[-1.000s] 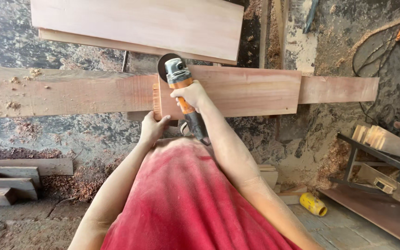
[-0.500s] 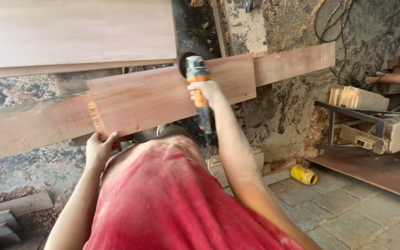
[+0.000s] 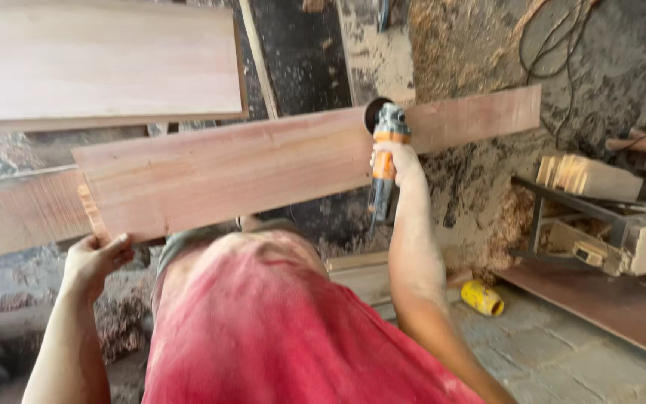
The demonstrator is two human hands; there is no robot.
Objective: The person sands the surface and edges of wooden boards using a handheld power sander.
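My left hand [image 3: 95, 258] grips the near left corner of the reddish board [image 3: 226, 172], lying tilted across a longer plank [image 3: 480, 112]. My right hand [image 3: 401, 161] clasps the grinder [image 3: 384, 161] at the board's right end.

Just 1 view, from a camera on the person's head, facing steeply down the chest in a red shirt [image 3: 278, 329] to the long board [image 3: 226, 176] and the sawdust-strewn floor [image 3: 562, 352]. It sits close: both forearms fill the lower frame, the board crossing mid-picture.
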